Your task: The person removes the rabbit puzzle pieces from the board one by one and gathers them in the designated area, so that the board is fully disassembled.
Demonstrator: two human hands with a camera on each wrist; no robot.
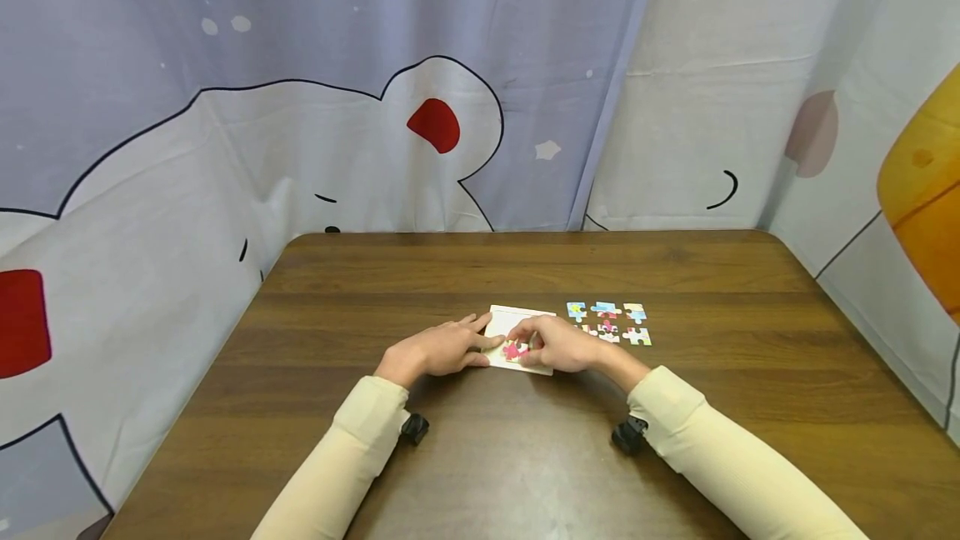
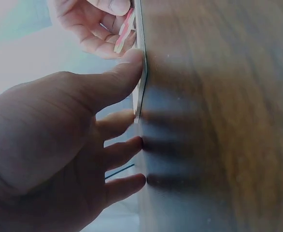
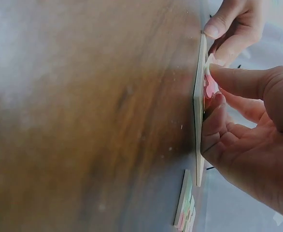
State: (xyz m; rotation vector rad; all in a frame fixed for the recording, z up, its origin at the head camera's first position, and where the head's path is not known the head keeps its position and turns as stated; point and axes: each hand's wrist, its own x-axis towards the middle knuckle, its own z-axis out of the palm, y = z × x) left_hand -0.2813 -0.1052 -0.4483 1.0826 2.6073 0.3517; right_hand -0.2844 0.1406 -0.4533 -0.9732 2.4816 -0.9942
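Observation:
A small white puzzle board [image 1: 517,311] lies on the wooden table. My left hand [image 1: 441,348] rests at its left edge with fingers spread; in the left wrist view the thumb [image 2: 115,82] touches the board's edge. Over the board, my right hand [image 1: 566,346] pinches a pink and white jigsaw piece [image 1: 513,351] between thumb and fingers. The right wrist view shows that piece [image 3: 210,88] tilted, close to the board's surface. Part of it is hidden by the fingers.
Several loose jigsaw pieces [image 1: 635,312] lie in rows on the table [image 1: 375,273], just right of the board. A patterned curtain [image 1: 300,148] hangs behind the table's far edge. Each wrist carries a small black camera.

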